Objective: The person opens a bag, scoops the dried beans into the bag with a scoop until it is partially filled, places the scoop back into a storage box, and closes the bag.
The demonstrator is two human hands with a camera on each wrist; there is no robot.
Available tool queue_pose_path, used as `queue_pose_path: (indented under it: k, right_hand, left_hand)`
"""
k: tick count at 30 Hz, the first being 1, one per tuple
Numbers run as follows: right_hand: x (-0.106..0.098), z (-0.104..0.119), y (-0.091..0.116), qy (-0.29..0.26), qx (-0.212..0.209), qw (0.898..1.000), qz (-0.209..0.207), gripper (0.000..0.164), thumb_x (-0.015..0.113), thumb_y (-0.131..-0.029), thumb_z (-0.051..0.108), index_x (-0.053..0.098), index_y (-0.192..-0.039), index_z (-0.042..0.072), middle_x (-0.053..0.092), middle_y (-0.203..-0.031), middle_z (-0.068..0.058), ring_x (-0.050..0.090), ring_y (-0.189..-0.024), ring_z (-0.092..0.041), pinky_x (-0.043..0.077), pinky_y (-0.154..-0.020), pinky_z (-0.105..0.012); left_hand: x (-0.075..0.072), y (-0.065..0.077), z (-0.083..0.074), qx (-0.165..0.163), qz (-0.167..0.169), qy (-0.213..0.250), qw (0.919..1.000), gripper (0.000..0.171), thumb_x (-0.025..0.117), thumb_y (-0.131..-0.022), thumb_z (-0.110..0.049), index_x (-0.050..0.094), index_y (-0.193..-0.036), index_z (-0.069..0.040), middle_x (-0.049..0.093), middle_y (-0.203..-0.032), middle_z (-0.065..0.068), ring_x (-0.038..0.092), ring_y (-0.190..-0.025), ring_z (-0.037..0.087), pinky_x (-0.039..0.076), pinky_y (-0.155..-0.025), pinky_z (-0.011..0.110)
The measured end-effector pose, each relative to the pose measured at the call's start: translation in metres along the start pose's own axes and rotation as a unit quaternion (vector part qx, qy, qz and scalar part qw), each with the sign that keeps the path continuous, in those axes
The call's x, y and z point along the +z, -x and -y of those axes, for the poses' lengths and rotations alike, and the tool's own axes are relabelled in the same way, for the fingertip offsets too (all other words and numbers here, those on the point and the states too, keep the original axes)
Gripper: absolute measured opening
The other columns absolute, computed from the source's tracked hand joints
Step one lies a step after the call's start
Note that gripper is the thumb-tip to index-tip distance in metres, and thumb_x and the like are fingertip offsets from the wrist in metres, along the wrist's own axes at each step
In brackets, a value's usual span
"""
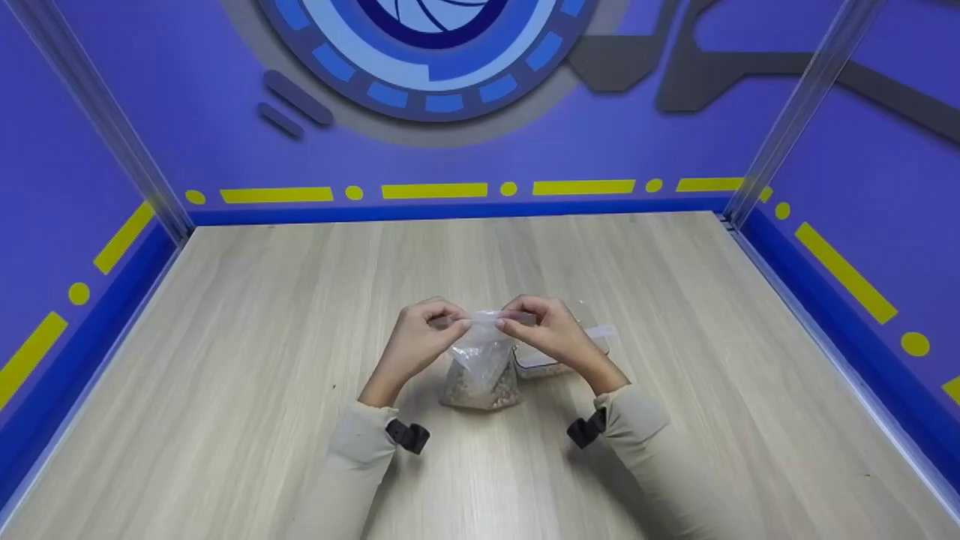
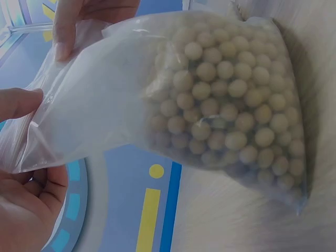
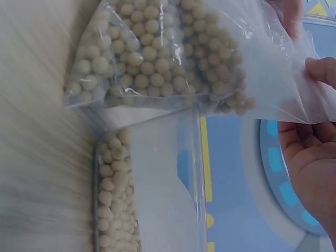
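Note:
A clear plastic zip bag point(image 1: 484, 375), its lower part full of small round beige balls point(image 2: 231, 100), stands upright on the table. My left hand point(image 1: 424, 337) pinches the left side of the bag's top edge between thumb and fingers. On the opposite side, my right hand point(image 1: 551, 330) pinches the same top edge. The two thumbs are close together along the strip. Whether the seal is closed cannot be made out.
Just right of the bag, partly behind my right hand, is a clear plastic container point(image 3: 168, 173) holding similar pale balls, with a white label on its side. Blue panels point(image 1: 480, 157) border the wooden table point(image 1: 262, 337) at the back and sides.

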State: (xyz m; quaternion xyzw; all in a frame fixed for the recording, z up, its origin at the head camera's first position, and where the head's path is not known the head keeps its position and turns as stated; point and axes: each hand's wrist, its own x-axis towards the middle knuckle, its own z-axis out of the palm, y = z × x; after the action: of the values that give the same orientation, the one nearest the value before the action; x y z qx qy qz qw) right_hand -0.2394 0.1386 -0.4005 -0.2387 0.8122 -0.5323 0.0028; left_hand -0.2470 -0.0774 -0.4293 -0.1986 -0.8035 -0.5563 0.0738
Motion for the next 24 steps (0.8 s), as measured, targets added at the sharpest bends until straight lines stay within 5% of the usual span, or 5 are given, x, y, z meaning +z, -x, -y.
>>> queue_pose_path:
  k: [5,12,17,24]
  right_hand:
    - [0.001,0.005,-0.003,-0.007,0.012,1.0,0.009,0.016,0.069,-0.086,0.006,0.068,-0.094,-0.007,0.069,-0.094,-0.018,0.062,-0.081,-0.007,0.052,-0.073,-0.018]
    - [0.009,0.004,-0.011,-0.015,-0.025,0.999,0.015,0.011,0.066,-0.087,0.0,0.065,-0.088,-0.01,0.066,-0.087,-0.015,0.062,-0.082,-0.01,0.053,-0.076,-0.017]
    - [0.013,-0.013,-0.016,0.023,-0.057,0.998,-0.002,0.01,0.066,-0.087,0.0,0.066,-0.086,-0.009,0.066,-0.086,-0.018,0.059,-0.08,-0.008,0.052,-0.074,-0.014]
    - [0.011,-0.027,-0.018,0.066,-0.096,0.993,-0.019,0.009,0.068,-0.087,0.007,0.069,-0.084,-0.001,0.068,-0.085,-0.012,0.061,-0.08,-0.011,0.054,-0.076,-0.02]
  left_hand:
    - [-0.001,0.0,-0.002,0.01,-0.005,-0.018,0.9998,0.004,0.069,-0.085,-0.009,0.072,-0.085,-0.007,0.066,-0.085,0.004,0.062,-0.082,0.015,0.056,-0.083,0.037]
    - [0.0,0.0,-0.002,0.035,-0.011,-0.03,0.9989,0.006,0.069,-0.086,-0.007,0.072,-0.082,-0.004,0.066,-0.082,0.005,0.061,-0.079,0.016,0.056,-0.08,0.041]
    - [0.001,-0.002,-0.001,0.048,-0.025,-0.032,0.998,0.006,0.07,-0.084,-0.005,0.072,-0.079,-0.004,0.065,-0.079,0.006,0.059,-0.077,0.015,0.056,-0.078,0.045]
    - [0.001,-0.002,0.0,0.053,-0.032,-0.05,0.9968,0.007,0.07,-0.083,-0.006,0.073,-0.077,-0.007,0.065,-0.076,0.002,0.055,-0.072,0.01,0.054,-0.072,0.037]
